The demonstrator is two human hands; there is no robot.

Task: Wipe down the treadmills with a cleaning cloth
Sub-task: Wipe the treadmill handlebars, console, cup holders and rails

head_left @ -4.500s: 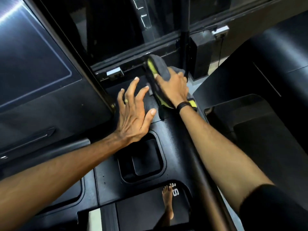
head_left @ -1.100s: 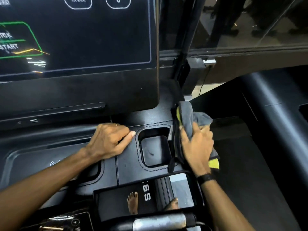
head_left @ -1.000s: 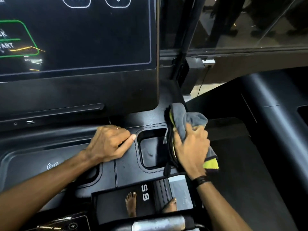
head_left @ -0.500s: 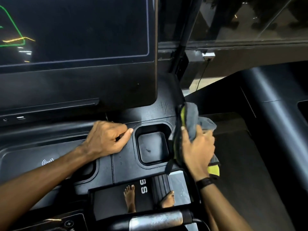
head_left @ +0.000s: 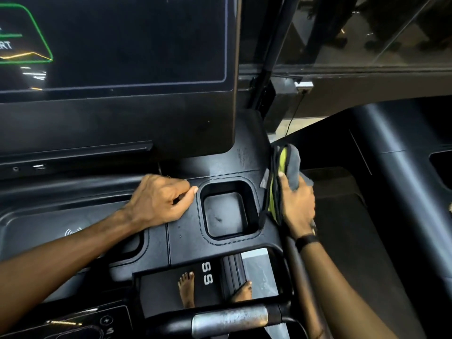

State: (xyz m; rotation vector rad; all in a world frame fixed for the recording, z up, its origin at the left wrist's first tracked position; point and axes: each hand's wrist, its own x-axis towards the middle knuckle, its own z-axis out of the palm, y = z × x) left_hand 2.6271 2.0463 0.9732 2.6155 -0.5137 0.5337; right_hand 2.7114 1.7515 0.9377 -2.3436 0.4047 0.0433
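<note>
R hand [head_left: 297, 204] w/ cloth [head_left: 291, 165] slid further up the console's R edge [head_left: 265, 143] vs 0.5 s ago

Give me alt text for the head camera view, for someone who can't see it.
A person's right hand presses a grey and yellow-green cleaning cloth against the right edge of a black treadmill console, beside its square cup recess. The left hand rests on the console, fingers curled, below the dark touchscreen. Bare feet show on the belt below.
</note>
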